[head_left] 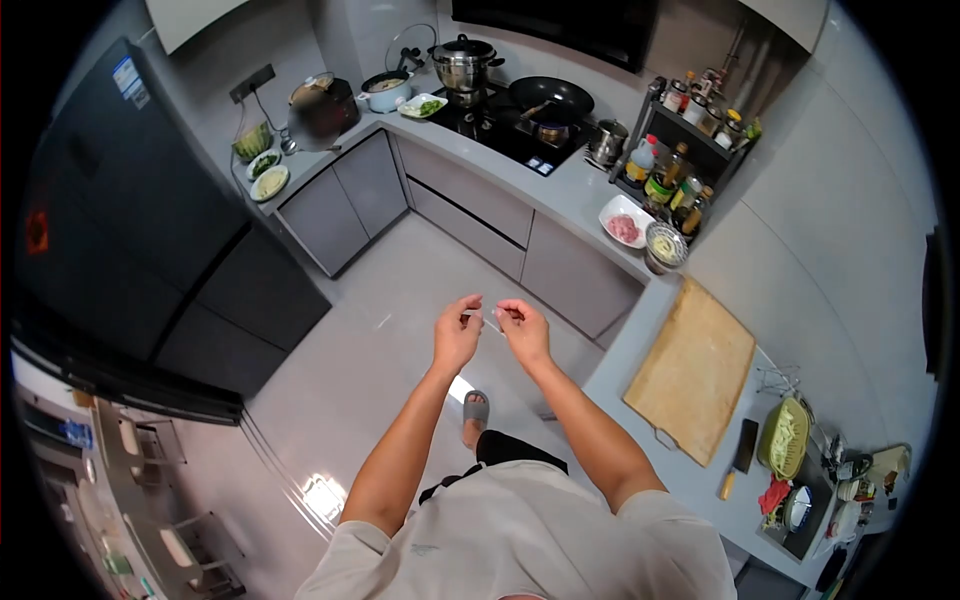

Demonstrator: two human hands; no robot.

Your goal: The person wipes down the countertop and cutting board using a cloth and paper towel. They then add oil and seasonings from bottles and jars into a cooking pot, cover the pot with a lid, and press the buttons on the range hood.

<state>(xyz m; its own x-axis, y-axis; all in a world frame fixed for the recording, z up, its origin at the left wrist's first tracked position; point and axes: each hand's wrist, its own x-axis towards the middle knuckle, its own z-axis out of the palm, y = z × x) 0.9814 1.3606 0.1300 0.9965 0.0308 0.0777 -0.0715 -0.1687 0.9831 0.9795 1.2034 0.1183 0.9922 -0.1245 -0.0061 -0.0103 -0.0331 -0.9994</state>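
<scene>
My left hand (457,335) and my right hand (523,332) are held out side by side over the floor, a small gap between them. Both have curled fingers drawn in towards the thumb, the fingertips facing each other. Whatever may be between the fingertips is too small to make out. Neither hand touches the counter. To the right lies a wooden cutting board (692,370), and beyond it a cleaver (745,445) with a yellow handle. A white dish of raw meat (623,228) and a glass bowl (664,246) stand past the board's far end.
Pots, a black wok (551,97) and a stove (500,130) are at the back. Bottles fill a rack (690,140). A green basket (784,438) sits by the sink (805,530). Plates stand at the left counter (300,165), near a dark fridge (130,210). A slippered foot (476,412) shows below.
</scene>
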